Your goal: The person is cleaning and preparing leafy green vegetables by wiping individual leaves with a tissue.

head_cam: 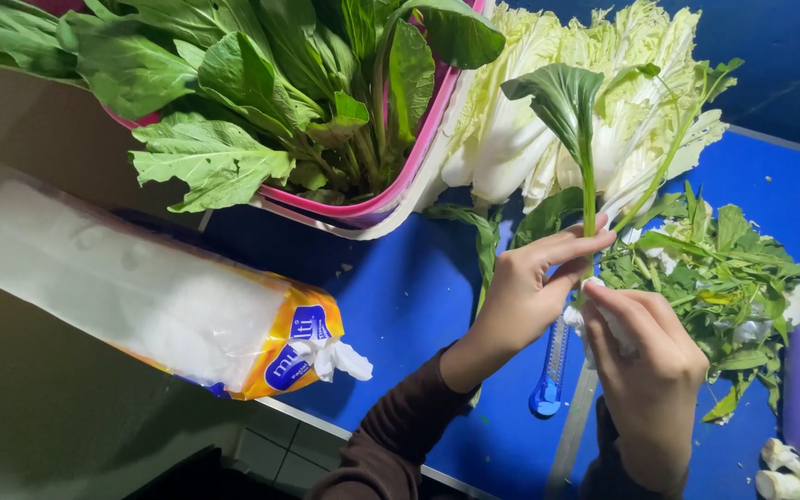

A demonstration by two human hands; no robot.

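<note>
Fingers of both hands [520,301] [645,370] pinch a leafy stalk [585,185] above the blue table [400,306].

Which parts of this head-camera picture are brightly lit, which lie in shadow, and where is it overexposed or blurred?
Head view: light falls on the cabbage, the leafy stalk that both hands hold, and the blue surface. The tissue pack is washed out to white and soft at its left end. The lower left corner is dark. The left hand and right hand look fairly sharp.

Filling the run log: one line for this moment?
left hand: holds leafy stalk | right hand: grips stalk base | blue table
</note>
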